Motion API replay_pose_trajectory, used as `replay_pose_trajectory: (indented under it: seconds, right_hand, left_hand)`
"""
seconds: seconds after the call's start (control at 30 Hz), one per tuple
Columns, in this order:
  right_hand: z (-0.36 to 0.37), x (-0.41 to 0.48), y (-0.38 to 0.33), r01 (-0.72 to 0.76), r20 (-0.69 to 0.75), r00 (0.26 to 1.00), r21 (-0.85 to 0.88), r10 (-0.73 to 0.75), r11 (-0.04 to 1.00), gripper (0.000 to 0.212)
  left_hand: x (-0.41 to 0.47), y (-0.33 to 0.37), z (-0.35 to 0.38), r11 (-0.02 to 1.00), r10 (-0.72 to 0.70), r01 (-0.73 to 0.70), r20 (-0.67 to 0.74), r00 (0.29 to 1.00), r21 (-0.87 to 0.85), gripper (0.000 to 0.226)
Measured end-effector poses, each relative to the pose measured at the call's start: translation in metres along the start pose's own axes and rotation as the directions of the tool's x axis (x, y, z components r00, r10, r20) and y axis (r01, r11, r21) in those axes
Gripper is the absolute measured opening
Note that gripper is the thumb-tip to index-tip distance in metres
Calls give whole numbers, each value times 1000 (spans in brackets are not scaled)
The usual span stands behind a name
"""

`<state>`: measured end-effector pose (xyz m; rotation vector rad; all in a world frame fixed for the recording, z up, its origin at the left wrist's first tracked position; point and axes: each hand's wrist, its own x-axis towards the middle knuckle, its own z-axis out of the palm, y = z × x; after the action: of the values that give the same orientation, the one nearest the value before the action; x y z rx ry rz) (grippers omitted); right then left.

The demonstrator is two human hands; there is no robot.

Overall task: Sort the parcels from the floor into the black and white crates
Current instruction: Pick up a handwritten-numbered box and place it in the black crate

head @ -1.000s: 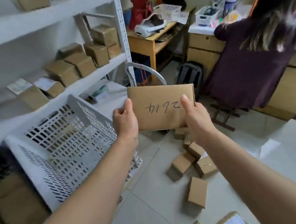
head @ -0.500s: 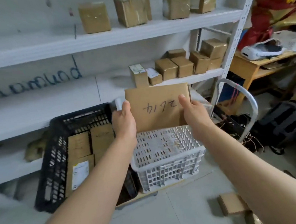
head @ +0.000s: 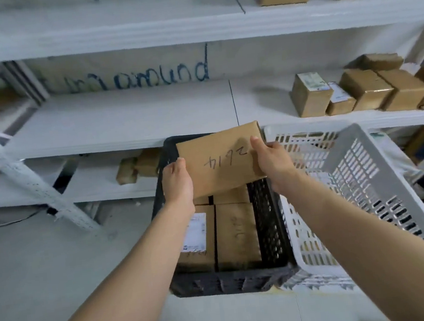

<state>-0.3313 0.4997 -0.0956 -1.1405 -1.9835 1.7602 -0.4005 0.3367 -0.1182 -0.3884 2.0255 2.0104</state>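
**Parcel held over the black crate**

I hold the parcel [head: 221,164] by its two short edges. My left hand [head: 178,183] and right hand [head: 274,164] both have their fingers [head: 256,144] clamped on it, thumbs on the written face and the rest hidden behind the card. I judge that this two-sided grip keeps the flat parcel steady and its handwritten number in sight, so I can check which crate it belongs in.

It hangs in the air and touches nothing but my fingers. Directly below them is the far end of the black crate [head: 269,222].

Nearer me than my fingers, flat parcels [head: 236,236] already lie side by side in that crate. Mine would probably have to land on top of them, though it hides the far end, so I cannot tell if a gap is left there.

Just right of my right fingers the white crate [head: 358,171] stands tilted, and its rim is near enough to catch the parcel's corner. Beyond my fingers runs a shelf [head: 122,117], with boxes [head: 360,89] up and to the right. A slanted brace [head: 24,177] stands well to the left.
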Motion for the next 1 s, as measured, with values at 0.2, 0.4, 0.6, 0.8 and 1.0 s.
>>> replay_pose_trajectory:
  seconds: [0.2, 0.4, 0.6, 0.8, 1.0]
  right_hand:
    - [47, 56, -1, 7, 98, 995, -162, 9, 987, 56]
    - [88, 111, 7, -52, 170, 982, -200, 87, 978, 54]
    - [120, 153, 30, -63, 201, 968, -381, 149, 923, 51]
    - [152, 186, 53, -47, 281, 947, -360, 157, 932, 52]
    - [181, 210, 67, -22, 319, 934, -397, 160, 918, 44]
  left_hand:
    - [51, -18, -13, 984, -166, 162, -42, 985, -74, 28]
    - [79, -42, -13, 958, -274, 270, -29, 961, -100, 46]
    - [104, -70, -2, 895, -415, 399, -42, 909, -198, 39]
    - [132, -97, 7, 841, -505, 455, -121, 855, -293, 47]
    - [153, -111, 16, 794, -576, 491, -183, 797, -359, 43]
